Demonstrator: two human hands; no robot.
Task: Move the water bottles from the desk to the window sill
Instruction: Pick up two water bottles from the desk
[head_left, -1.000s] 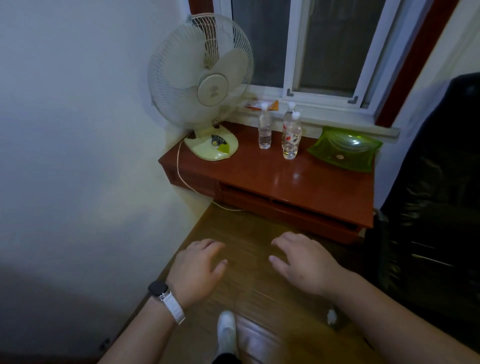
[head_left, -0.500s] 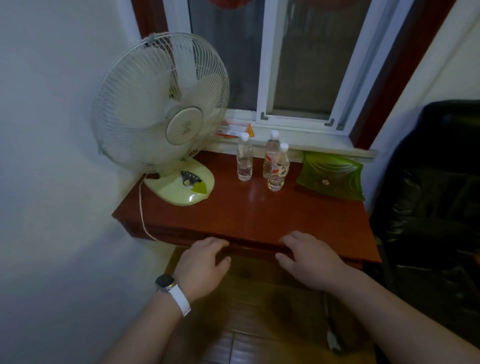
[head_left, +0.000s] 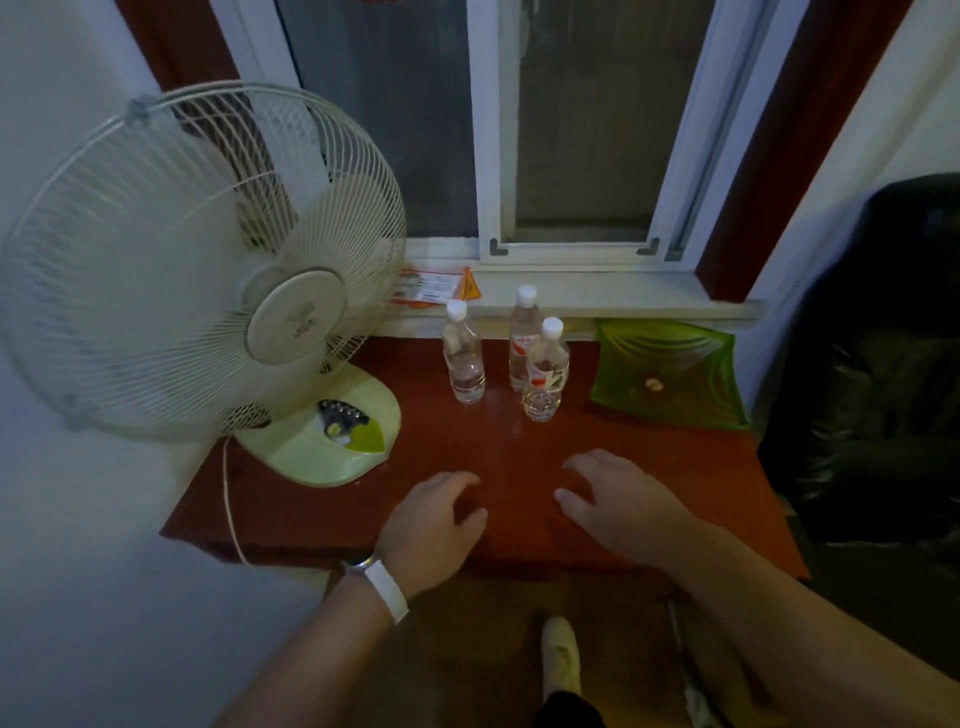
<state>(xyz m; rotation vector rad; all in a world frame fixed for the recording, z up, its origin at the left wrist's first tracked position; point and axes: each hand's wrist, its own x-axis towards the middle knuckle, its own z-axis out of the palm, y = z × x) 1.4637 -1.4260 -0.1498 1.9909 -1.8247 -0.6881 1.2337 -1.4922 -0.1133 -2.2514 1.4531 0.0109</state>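
Three clear water bottles with white caps stand upright on the red-brown desk (head_left: 311, 509), near its back edge. The left bottle (head_left: 463, 358) stands alone. The back bottle (head_left: 521, 338) and the front bottle (head_left: 545, 376) stand close together and carry red labels. Behind them runs the white window sill (head_left: 623, 296). My left hand (head_left: 434, 525), with a white watch band at the wrist, hovers over the desk's front part, fingers apart and holding nothing. My right hand (head_left: 618, 499) hovers beside it, also spread and holding nothing. Both hands are well short of the bottles.
A large pale fan (head_left: 202, 270) stands on the desk's left side, its cord hanging over the front edge. A green glass dish (head_left: 670, 374) sits at the back right. An orange-and-white card (head_left: 431, 286) lies on the sill's left end. A black chair (head_left: 872, 374) stands at the right.
The view has come closer to the desk. Both hands have moved forward from in front of the desk edge to above the desk top. The bottles have not moved.
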